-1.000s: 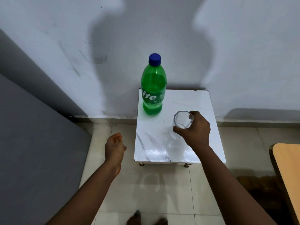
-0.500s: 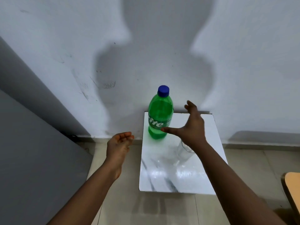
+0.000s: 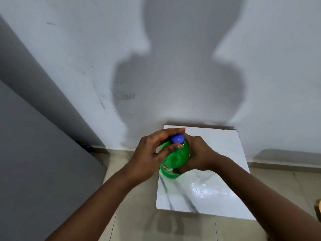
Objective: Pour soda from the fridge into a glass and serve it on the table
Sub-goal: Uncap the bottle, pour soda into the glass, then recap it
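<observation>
One white wall fills the upper frame, a person's shadow cast on it. At about five o'clock from centre stands the small white marbled table. On its ten o'clock corner sits the green soda bottle. Its body is wrapped from three o'clock by the right hand. From nine o'clock the left hand closes thumb and fingers around the blue cap. Whether the glass is present cannot be told.

Scuffed white wall, beige tile floor, grey panel left.
</observation>
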